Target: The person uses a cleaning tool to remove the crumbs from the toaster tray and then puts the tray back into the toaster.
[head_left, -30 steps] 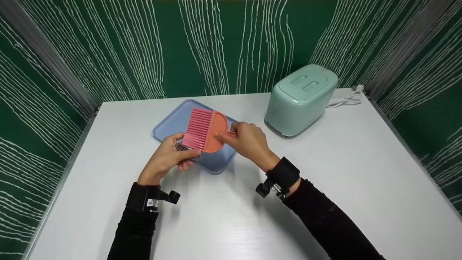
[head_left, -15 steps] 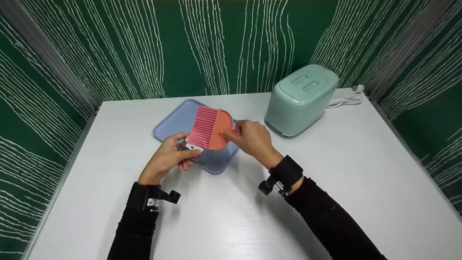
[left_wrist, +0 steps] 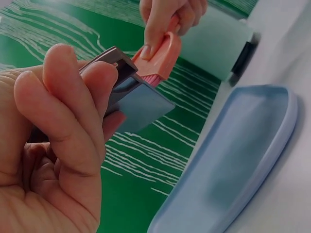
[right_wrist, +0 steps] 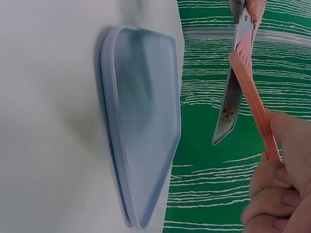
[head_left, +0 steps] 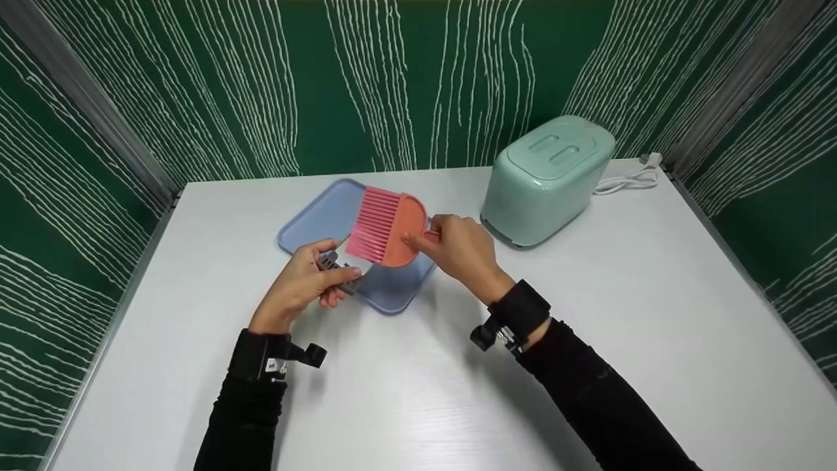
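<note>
My left hand (head_left: 291, 288) pinches the grey slotted end of a metal crumb tray (right_wrist: 233, 92) between thumb and fingers. Golden-brown crumbs (right_wrist: 227, 114) lie near the tray's far end in the right wrist view. In my right hand (head_left: 463, 252) is an orange brush (head_left: 409, 232), gripped by its handle with the thumb pressed on its body. Its pink bristles (head_left: 375, 222) reach onto the crumb tray, covering much of it in the head view. Both are held up above a light blue tray (head_left: 392, 297) on the white table.
A mint-green toaster (head_left: 549, 186) stands behind and right of my right hand. Its white cord (head_left: 628, 183) lies bundled by the table's back right corner. Green walls (head_left: 444, 78) with white wavy lines enclose the back and sides.
My right hand has drawn the brush rightward and slightly away along the crumb tray. More of the tray near my left thumb now shows. The left hand has barely moved.
</note>
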`<state>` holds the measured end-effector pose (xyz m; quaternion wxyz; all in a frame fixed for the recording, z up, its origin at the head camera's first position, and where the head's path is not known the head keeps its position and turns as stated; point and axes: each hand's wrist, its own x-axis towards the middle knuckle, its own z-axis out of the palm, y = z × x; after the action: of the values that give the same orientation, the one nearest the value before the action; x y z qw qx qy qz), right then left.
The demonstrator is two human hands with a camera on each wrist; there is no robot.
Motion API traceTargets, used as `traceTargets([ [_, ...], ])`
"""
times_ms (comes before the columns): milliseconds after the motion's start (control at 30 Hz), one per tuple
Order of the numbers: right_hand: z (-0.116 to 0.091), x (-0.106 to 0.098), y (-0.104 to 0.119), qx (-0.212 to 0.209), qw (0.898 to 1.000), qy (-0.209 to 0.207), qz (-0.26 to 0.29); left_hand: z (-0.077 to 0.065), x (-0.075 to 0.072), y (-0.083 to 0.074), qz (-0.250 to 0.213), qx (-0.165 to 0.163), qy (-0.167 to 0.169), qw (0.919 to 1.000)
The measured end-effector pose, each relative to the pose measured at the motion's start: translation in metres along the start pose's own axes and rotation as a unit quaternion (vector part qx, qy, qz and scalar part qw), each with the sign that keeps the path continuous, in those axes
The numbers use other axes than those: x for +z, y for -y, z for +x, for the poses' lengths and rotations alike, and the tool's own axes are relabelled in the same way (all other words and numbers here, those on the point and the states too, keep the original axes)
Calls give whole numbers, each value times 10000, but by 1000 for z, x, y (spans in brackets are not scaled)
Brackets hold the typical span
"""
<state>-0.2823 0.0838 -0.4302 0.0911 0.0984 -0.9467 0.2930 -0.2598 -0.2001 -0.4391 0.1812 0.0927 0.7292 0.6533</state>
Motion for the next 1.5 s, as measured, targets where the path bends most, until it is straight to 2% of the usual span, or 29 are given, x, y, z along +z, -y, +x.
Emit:
traceTargets([
  [300, 1, 0, -4, -122, 9982, -430, -409, -2, -1, -1, -84, 123, 67, 9999],
  [567, 2, -2, -11, -6, 9972, -516, -535, -2, -2, 0, -66, -3, 6, 10000],
  [700, 4, -7, -14, 67, 9978, -532, -386, -1, -1, 1, -120, 11, -77, 9999],
  [1000, 8, -27, -15, 371, 9949, -841, 403, 0, -1, 0, -80, 92, -204, 9997],
  [1233, 3, -20, -5, 192, 9967, -645, 451, 1, -2, 0, -18, 94, -192, 9998],
  [1500, -7, -2, 14, -441, 9978, -249, 434, 1, -3, 0, 40, 268, -175, 9995],
])
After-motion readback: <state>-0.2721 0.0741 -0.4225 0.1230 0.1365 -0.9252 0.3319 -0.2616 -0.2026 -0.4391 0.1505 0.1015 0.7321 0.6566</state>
